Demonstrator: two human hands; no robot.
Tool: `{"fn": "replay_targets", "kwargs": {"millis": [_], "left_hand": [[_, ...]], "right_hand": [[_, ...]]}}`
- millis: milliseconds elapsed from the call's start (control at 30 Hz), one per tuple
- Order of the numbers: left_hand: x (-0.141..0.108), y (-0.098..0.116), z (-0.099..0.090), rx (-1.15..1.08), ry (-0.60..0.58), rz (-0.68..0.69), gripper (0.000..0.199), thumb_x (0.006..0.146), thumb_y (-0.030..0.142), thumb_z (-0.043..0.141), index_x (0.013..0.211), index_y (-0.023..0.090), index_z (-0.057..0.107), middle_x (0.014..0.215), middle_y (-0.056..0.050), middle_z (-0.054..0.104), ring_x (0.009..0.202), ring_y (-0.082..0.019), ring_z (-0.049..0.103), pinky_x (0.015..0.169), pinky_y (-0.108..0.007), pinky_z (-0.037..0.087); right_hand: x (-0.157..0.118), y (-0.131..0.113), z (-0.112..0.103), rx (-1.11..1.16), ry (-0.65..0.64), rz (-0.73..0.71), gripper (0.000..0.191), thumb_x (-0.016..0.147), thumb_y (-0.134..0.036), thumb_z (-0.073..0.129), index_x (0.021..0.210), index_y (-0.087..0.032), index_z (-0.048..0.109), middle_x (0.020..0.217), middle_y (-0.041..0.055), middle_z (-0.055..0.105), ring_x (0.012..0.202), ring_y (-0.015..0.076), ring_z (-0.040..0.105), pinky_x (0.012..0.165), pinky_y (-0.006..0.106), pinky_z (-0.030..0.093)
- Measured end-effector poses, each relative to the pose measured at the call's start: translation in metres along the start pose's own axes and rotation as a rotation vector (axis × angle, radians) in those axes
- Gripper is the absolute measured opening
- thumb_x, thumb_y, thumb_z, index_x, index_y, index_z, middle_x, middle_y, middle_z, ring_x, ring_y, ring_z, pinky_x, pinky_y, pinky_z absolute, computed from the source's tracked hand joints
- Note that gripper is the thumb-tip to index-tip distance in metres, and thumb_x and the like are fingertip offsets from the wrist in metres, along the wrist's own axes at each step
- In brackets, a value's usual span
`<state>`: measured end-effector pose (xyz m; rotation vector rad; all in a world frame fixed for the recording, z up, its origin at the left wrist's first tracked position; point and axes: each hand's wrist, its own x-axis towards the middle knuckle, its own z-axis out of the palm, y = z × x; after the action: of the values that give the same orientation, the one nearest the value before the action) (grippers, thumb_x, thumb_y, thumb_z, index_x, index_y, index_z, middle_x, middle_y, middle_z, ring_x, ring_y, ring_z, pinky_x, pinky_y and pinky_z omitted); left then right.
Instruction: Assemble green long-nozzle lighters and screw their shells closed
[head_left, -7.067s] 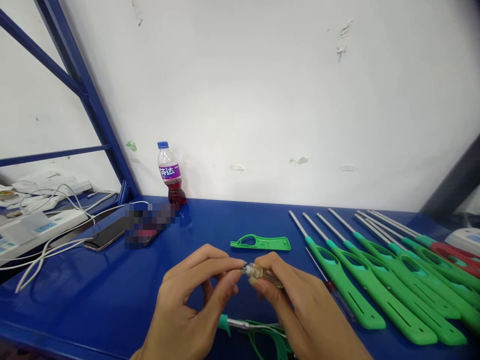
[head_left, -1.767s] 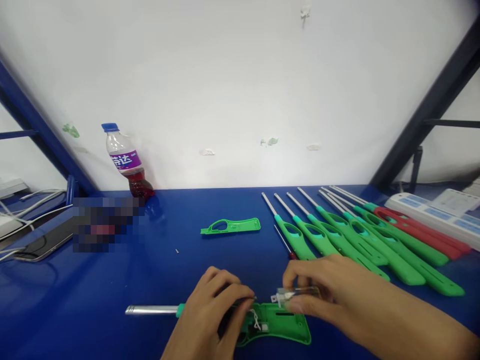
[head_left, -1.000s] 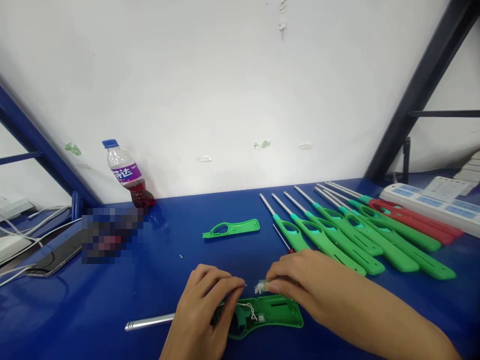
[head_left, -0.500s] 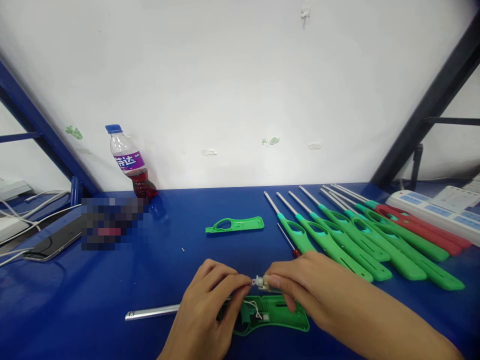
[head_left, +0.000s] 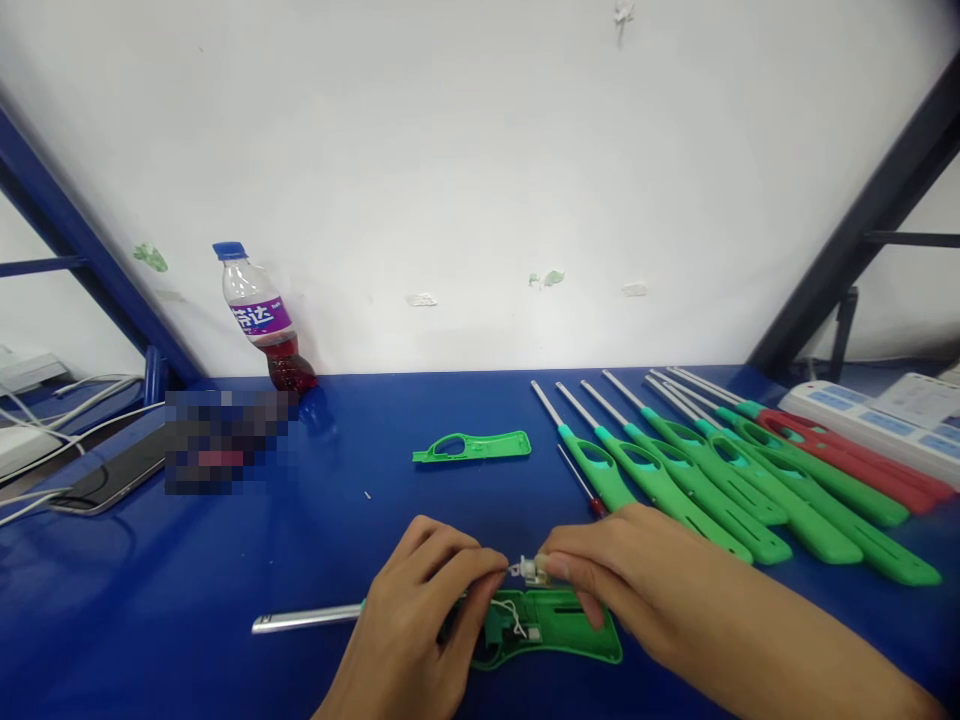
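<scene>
My right hand (head_left: 619, 570) grips a small translucent fuel tank (head_left: 535, 571), its white valve end pointing left; the palm and fingers cover most of it. At the valve tip, my left hand (head_left: 420, 610) is closed in a pinch of thumb and fingertips. What sits in that pinch is too small to make out. Below both hands lies an open green lighter housing half (head_left: 574, 635), inner side up. Inside it show a white wire (head_left: 516, 612) and a dark green trigger piece (head_left: 495, 630). Its silver barrel (head_left: 307, 619) sticks out to the left, partly behind my left hand.
A second green housing half (head_left: 487, 447) lies farther back. To the right are a screwdriver (head_left: 585, 485), several green lighters (head_left: 682, 500) and red ones (head_left: 847, 455), beside a power strip (head_left: 885, 425). A bottle (head_left: 262, 320) and a phone (head_left: 116, 475) are on the left.
The view has shifted slightly. My hands keep nearly the same pose, the right one a little farther right, with more of the tank's valve end showing between them.
</scene>
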<state>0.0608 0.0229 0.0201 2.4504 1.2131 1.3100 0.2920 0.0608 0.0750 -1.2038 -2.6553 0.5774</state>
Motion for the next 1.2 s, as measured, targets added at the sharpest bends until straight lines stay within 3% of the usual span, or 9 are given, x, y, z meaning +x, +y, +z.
{"fn": "replay_targets", "kwargs": {"millis": [433, 700, 1200], "left_hand": [[0.001, 0.001, 0.000, 0.005, -0.022, 0.010, 0.023, 0.101, 0.002, 0.059, 0.110, 0.021, 0.069, 0.093, -0.003, 0.071, 0.085, -0.019, 0.061, 0.072, -0.031, 0.055], [-0.001, 0.000, 0.000, 0.002, -0.049, 0.062, 0.024, 0.100, -0.001, 0.057, 0.109, 0.019, 0.067, 0.092, -0.004, 0.070, 0.084, -0.020, 0.058, 0.073, -0.033, 0.054], [-0.003, 0.001, 0.002, 0.060, -0.080, 0.137, 0.024, 0.101, -0.003, 0.054, 0.110, 0.016, 0.065, 0.093, -0.006, 0.072, 0.083, -0.022, 0.057, 0.074, -0.036, 0.052]], "right_hand": [[-0.002, -0.002, -0.003, 0.025, -0.026, 0.037, 0.041, 0.114, -0.032, 0.043, 0.077, -0.026, 0.060, 0.069, -0.0058, 0.065, 0.068, 0.0164, 0.060, 0.065, 0.033, 0.030], [0.002, -0.006, -0.007, -0.046, -0.091, 0.043, 0.037, 0.109, -0.024, 0.050, 0.074, -0.024, 0.060, 0.067, -0.0046, 0.069, 0.059, 0.0156, 0.060, 0.057, 0.034, 0.024], [0.002, 0.003, 0.005, -0.121, -0.057, -0.069, 0.035, 0.109, -0.025, 0.051, 0.075, -0.025, 0.061, 0.065, -0.0029, 0.066, 0.055, 0.0181, 0.056, 0.057, 0.035, 0.019]]}}
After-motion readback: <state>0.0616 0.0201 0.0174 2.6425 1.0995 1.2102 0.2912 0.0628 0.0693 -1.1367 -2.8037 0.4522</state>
